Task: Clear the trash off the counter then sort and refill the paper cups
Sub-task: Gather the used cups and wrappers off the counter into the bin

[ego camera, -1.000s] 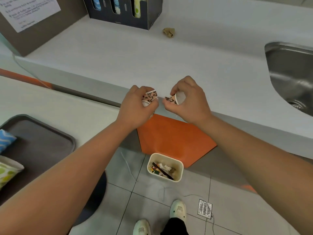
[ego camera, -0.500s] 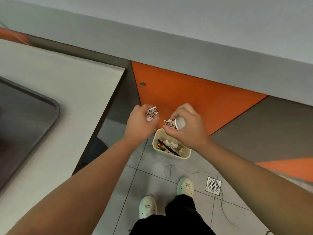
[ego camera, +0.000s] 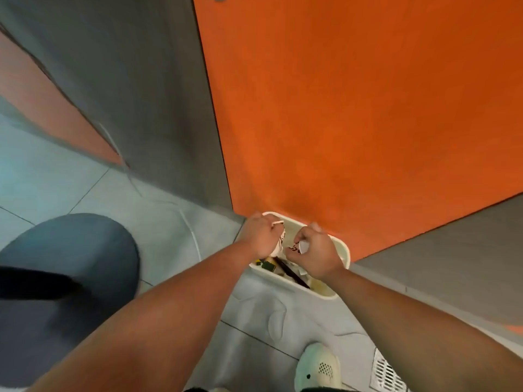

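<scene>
A cream waste bin [ego camera: 338, 293] stands on the tiled floor against an orange cabinet door, with wrappers and a dark stick inside. My left hand [ego camera: 259, 236] grips a crumpled patterned paper cup [ego camera: 278, 244] right over the bin's opening. My right hand [ego camera: 317, 254] pinches a second crushed patterned cup [ego camera: 300, 247] just beside it, also above the bin. Both hands are low, at the bin's rim. The counter and the cup holder are out of view.
The orange cabinet door [ego camera: 353, 108] and a grey panel [ego camera: 127, 80] rise behind the bin. A dark blue round stool [ego camera: 70, 273] is at the left. My white shoe [ego camera: 317, 369] and a floor drain grate [ego camera: 386, 374] lie at the bottom right.
I have bent down from the counter: the counter top left the view and both hands dropped, still holding the crumpled cups, to just over the waste bin.
</scene>
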Available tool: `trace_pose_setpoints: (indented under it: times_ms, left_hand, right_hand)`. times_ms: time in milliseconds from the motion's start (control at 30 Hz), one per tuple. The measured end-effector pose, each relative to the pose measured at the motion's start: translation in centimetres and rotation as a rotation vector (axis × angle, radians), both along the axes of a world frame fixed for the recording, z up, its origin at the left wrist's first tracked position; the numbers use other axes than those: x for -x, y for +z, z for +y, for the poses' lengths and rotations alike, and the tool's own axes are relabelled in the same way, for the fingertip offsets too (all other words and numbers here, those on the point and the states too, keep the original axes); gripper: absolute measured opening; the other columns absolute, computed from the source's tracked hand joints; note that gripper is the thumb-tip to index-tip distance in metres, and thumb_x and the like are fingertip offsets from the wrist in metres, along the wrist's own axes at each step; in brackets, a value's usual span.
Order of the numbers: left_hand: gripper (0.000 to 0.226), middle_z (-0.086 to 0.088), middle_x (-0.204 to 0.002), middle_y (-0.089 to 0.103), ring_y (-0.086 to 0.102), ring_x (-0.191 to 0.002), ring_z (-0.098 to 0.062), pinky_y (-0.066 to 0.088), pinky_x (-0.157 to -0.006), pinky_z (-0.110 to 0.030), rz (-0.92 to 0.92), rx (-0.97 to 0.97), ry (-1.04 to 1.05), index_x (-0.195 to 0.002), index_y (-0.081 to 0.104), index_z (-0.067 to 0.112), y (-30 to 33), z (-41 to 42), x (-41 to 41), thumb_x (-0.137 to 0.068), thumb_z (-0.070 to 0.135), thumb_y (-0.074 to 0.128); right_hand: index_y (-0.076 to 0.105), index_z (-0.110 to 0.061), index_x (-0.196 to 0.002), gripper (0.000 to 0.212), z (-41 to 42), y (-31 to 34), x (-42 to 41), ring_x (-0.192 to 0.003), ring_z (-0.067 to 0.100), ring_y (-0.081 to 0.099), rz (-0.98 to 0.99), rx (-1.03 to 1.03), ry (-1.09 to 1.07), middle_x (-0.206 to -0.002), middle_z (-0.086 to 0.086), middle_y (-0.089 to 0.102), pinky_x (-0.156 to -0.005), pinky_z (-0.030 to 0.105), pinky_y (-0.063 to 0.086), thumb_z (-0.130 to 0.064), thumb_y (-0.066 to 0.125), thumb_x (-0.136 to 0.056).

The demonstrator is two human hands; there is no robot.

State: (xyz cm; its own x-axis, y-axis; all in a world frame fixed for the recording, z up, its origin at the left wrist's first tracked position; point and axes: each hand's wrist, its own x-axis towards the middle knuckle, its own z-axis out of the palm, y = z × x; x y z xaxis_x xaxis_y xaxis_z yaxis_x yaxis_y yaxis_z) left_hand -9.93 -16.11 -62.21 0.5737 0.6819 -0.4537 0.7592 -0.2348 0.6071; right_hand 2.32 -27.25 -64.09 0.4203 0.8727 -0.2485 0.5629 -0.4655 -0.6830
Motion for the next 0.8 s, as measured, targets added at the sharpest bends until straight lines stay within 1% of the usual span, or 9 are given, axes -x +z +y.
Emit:
trace_pose_setpoints:
  times_ms: [67, 133, 233, 267, 333, 467, 567, 667, 800]
  left_hand:
    - [0.039, -0.018, -0.130, 0.053, 0.053, -0.119, -0.033, 0.042, -0.096, -0.031, 0.033, 0.015, -0.060, -0.136, 0.054, 0.012, -3.2, -0.1, -0.8, -0.101, 0.024, 0.042]
    - [0.040, -0.016, -0.135, 0.051, 0.058, -0.114, -0.031, 0.045, -0.092, -0.030, 0.067, 0.066, -0.080, -0.140, 0.049, 0.013, -5.5, -0.1, -1.5, -0.101, 0.024, 0.044]
    - [0.054, -0.014, -0.146, 0.046, 0.062, -0.109, -0.030, 0.051, -0.084, -0.033, 0.112, 0.182, -0.092, -0.152, 0.031, 0.015, -6.8, -0.2, -1.8, -0.102, 0.027, 0.047]
    - [0.057, -0.014, -0.147, 0.046, 0.063, -0.108, -0.030, 0.052, -0.085, -0.034, 0.117, 0.213, -0.093, -0.153, 0.026, 0.016, -6.5, -0.2, -1.7, -0.102, 0.028, 0.047]
    - [0.058, -0.015, -0.149, 0.044, 0.059, -0.118, -0.029, 0.049, -0.096, -0.033, 0.107, 0.226, -0.097, -0.154, 0.024, 0.017, -5.1, -0.3, -1.2, -0.102, 0.028, 0.047]
    - [0.053, -0.011, -0.147, 0.047, 0.051, -0.129, -0.025, 0.039, -0.101, -0.025, 0.077, 0.155, -0.108, -0.149, 0.036, 0.018, 1.1, -0.4, 0.3, -0.100, 0.028, 0.053]
    - [0.048, -0.007, -0.145, 0.050, 0.051, -0.130, -0.022, 0.039, -0.103, -0.026, 0.046, 0.068, -0.136, -0.142, 0.047, 0.018, 7.6, -0.2, 1.5, -0.097, 0.031, 0.057]
    - [0.043, -0.004, -0.137, 0.056, 0.055, -0.123, -0.022, 0.042, -0.099, -0.026, 0.012, -0.003, -0.167, -0.135, 0.054, 0.016, 15.4, 0.1, 2.2, -0.095, 0.029, 0.060]
    - [0.047, -0.009, -0.139, 0.054, 0.050, -0.128, -0.025, 0.041, -0.102, -0.029, 0.011, -0.100, -0.232, -0.139, 0.052, 0.012, 27.1, 0.5, 2.9, -0.095, 0.030, 0.059]
  right_hand:
    - [0.058, -0.017, -0.083, 0.027, 0.0, -3.2, -0.5, -0.076, 0.020, 0.053, -0.017, 0.053, 0.006, -0.092, -0.001, 0.047, -0.065, 0.030, 0.039, -0.030, 0.080, -0.075]
    - [0.058, -0.018, -0.091, 0.030, 0.1, -5.2, -1.1, -0.080, 0.017, 0.052, -0.007, 0.120, 0.007, -0.103, -0.002, 0.047, -0.068, 0.027, 0.037, -0.032, 0.080, -0.077]
    - [0.054, -0.014, -0.126, 0.063, 0.1, -6.7, -1.8, -0.110, 0.019, 0.051, 0.010, 0.253, 0.077, -0.128, 0.000, 0.044, -0.091, 0.025, 0.041, -0.030, 0.083, -0.073]
    - [0.049, -0.013, -0.134, 0.072, 0.0, -6.5, -1.9, -0.119, 0.020, 0.048, 0.005, 0.279, 0.092, -0.134, 0.001, 0.042, -0.097, 0.025, 0.040, -0.028, 0.084, -0.073]
    - [0.045, -0.014, -0.139, 0.075, -0.4, -5.2, -2.0, -0.126, 0.021, 0.045, 0.003, 0.283, 0.092, -0.141, 0.003, 0.041, -0.099, 0.021, 0.035, -0.023, 0.082, -0.075]
    - [0.048, -0.014, -0.139, 0.068, -1.2, 0.1, -1.8, -0.125, 0.020, 0.048, 0.007, 0.233, 0.081, -0.144, 0.002, 0.040, -0.089, 0.014, 0.031, -0.022, 0.079, -0.079]
    - [0.051, -0.015, -0.135, 0.059, -1.4, 6.4, -0.8, -0.122, 0.020, 0.051, 0.010, 0.168, 0.097, -0.140, 0.001, 0.042, -0.086, 0.017, 0.034, -0.026, 0.076, -0.083]
    - [0.054, -0.020, -0.131, 0.052, -1.5, 14.5, 0.6, -0.119, 0.016, 0.052, 0.009, 0.102, 0.089, -0.135, -0.005, 0.045, -0.091, 0.028, 0.043, -0.036, 0.072, -0.085]
    - [0.057, -0.024, -0.126, 0.046, -1.9, 26.3, 2.0, -0.114, 0.016, 0.056, -0.047, 0.055, 0.114, -0.136, -0.010, 0.045, -0.087, 0.031, 0.047, -0.043, 0.069, -0.086]
